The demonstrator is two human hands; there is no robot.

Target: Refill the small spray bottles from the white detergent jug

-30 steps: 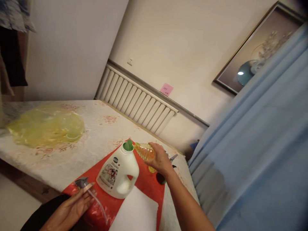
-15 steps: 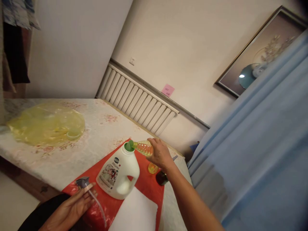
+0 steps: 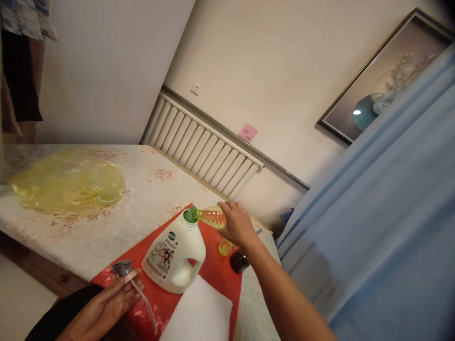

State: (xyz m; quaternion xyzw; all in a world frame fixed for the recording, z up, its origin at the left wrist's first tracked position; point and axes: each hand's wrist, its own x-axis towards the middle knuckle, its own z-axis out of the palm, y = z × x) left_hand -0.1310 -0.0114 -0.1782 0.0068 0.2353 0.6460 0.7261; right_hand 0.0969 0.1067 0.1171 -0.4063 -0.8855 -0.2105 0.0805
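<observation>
Table, patterned cloth on top, carries a red sheet at its near right corner, with a crumpled yellow plastic bag well apart toward the far left edge. White jug stands upright on the red sheet with a green funnel in its mouth; right hand grasps a small clear bottle of orange-yellow liquid, tipped near level, neck touching the funnel. Left hand, at the near edge, holds a grey spray head with its tube hanging.
</observation>
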